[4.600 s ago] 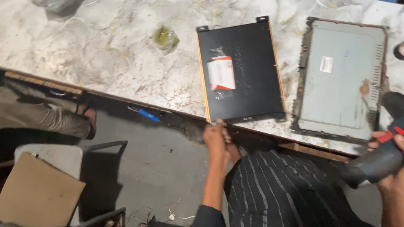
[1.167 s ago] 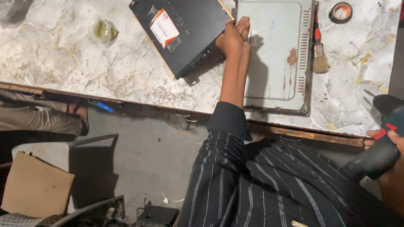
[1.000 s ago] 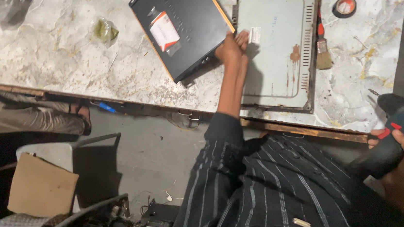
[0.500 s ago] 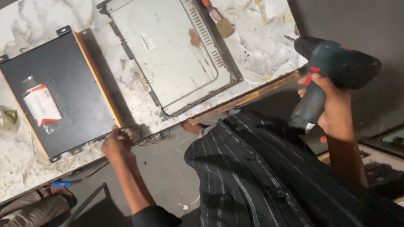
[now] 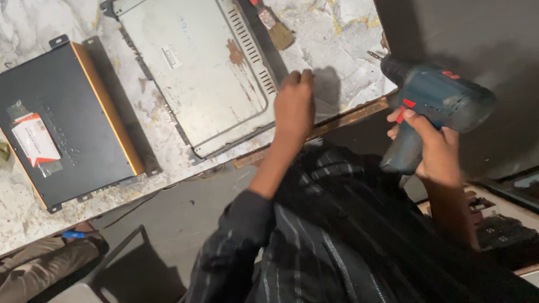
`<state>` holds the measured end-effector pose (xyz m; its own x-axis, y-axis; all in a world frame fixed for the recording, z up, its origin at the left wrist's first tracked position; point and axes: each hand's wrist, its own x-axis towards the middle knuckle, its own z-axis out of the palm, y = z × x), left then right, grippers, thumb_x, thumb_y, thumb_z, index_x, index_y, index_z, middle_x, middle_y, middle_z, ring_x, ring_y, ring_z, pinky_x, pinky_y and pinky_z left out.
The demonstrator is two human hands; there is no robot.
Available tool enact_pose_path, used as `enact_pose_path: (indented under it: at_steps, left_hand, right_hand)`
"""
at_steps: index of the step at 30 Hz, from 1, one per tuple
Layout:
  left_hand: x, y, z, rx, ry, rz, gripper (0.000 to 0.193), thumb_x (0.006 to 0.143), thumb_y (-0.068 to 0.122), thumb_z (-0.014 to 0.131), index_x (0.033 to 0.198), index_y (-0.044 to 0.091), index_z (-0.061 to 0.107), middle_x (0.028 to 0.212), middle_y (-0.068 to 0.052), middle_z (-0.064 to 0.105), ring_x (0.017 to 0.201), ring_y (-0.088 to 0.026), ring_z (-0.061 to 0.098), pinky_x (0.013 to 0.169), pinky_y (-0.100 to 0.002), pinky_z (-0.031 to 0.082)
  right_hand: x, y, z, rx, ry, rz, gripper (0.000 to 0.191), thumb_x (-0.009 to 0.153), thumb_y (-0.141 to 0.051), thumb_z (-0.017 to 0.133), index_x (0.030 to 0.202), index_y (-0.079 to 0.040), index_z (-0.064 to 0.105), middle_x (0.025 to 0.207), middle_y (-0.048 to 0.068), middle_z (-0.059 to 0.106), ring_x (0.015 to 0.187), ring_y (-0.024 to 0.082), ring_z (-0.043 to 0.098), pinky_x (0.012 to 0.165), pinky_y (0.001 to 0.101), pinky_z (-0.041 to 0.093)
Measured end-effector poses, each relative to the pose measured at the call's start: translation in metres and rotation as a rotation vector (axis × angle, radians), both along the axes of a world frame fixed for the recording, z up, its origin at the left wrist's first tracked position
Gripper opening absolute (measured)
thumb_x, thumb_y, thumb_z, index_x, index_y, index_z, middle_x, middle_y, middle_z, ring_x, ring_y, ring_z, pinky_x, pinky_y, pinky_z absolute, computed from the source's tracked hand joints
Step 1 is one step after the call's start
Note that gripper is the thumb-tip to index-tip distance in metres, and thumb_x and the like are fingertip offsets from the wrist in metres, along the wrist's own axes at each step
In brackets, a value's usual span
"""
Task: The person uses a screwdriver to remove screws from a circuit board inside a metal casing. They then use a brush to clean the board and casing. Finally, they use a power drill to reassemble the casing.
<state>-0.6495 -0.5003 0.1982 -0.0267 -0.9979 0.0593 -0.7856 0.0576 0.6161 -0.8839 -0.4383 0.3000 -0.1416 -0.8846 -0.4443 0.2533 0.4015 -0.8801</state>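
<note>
A stained marble worktop (image 5: 21, 212) stands over grey concrete floor (image 5: 178, 224). The left hand (image 5: 294, 104), fingers curled, presses the grey metal chassis (image 5: 200, 60); the right hand (image 5: 435, 147) grips a cordless drill (image 5: 437, 101).

Stained marble worktop (image 5: 348, 8) with a rusty front edge, grey concrete floor (image 5: 184, 217) below, dim light.
</note>
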Motion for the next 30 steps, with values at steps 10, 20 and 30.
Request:
enact_pose_path:
  at_steps: [10, 20, 30]
  left_hand:
    - [-0.011, -0.018, -0.051, 0.064, -0.111, -0.092, 0.04, 0.071, -0.01, 0.061, 0.109, 0.001, 0.058, 0.104, -0.021, 0.063, 0.103, -0.04, 0.064, 0.085, -0.046, 0.055]
    - [-0.03, 0.013, -0.008, 0.317, 0.539, 0.145, 0.012, 0.097, 0.01, 0.068, 0.101, -0.001, 0.067, 0.087, -0.021, 0.069, 0.082, -0.035, 0.066, 0.074, -0.043, 0.054]
    - [-0.019, 0.032, -0.021, 0.657, 2.016, 0.673, 0.014, 0.1, 0.017, 0.067, 0.103, 0.004, 0.067, 0.1, -0.009, 0.074, 0.089, -0.015, 0.072, 0.085, -0.028, 0.061]
  right_hand:
    - [-0.032, -0.012, 0.005, 0.087, 0.1, 0.056, 0.018, 0.1, -0.007, 0.062, 0.117, 0.0, 0.064, 0.101, 0.011, 0.071, 0.081, 0.018, 0.067, 0.074, 0.0318, 0.055]
    - [-0.035, -0.022, 0.04, -0.049, 0.225, 0.342, 0.021, 0.099, -0.005, 0.065, 0.119, 0.002, 0.063, 0.104, 0.012, 0.071, 0.084, 0.018, 0.069, 0.079, 0.0318, 0.057]
    - [-0.01, -0.009, 0.055, -0.513, 0.735, 0.74, 0.052, 0.086, -0.021, 0.084, 0.117, -0.001, 0.048, 0.097, 0.006, 0.065, 0.085, 0.012, 0.067, 0.074, 0.0276, 0.056]
